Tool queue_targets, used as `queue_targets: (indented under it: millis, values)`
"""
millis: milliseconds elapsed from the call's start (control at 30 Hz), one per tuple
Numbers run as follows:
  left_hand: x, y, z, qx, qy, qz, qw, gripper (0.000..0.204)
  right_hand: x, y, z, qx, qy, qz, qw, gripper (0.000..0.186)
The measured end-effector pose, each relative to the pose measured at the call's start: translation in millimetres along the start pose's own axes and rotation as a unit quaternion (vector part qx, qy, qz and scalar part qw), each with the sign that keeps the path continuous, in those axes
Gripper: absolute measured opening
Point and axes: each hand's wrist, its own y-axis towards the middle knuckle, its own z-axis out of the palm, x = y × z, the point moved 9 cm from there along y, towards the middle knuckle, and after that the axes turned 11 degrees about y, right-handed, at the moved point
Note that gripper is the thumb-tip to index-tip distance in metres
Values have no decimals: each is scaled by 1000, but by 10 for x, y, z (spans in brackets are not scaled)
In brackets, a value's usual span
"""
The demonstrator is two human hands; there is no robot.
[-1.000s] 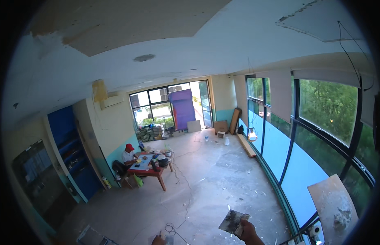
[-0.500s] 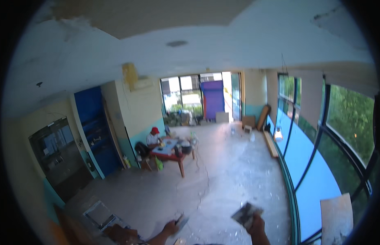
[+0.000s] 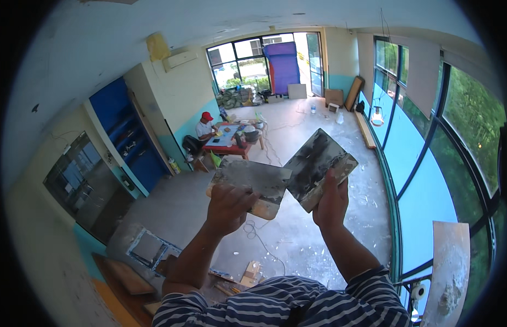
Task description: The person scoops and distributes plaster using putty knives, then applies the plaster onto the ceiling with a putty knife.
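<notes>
My left hand (image 3: 225, 210) is wrapped round a rectangular metal trowel (image 3: 264, 177) with a pale edge and a smeared grey face, held out in front of my chest. My right hand (image 3: 332, 201) grips a second metal trowel (image 3: 310, 163), tilted up at an angle, its face streaked dark and grey with a pale crust along one side. The two blades are very close at their inner corners; whether they touch I cannot tell.
A person in a red cap (image 3: 204, 128) sits at a red table (image 3: 226, 150). A stained board (image 3: 450, 278) stands at lower right by the windows. A folded metal frame (image 3: 144, 245), cables (image 3: 259, 240) and scraps (image 3: 251, 272) lie on the floor below.
Both my hands have risen from the lower edge into the centre with the trowels, bringing them close together. The view has tipped down, showing more floor and my striped sleeves, less ceiling.
</notes>
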Motion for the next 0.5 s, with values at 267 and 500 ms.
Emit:
queue_targets:
  millis: [267, 500]
  values:
    - [79, 105, -327, -51, 73, 1, 996, 35, 112, -228, 517, 124, -59, -57, 989, 36]
    - [369, 180, -564, -59, 78, -32, 995, 38, -238, -254, 440, 189, -175, 81, 963, 39]
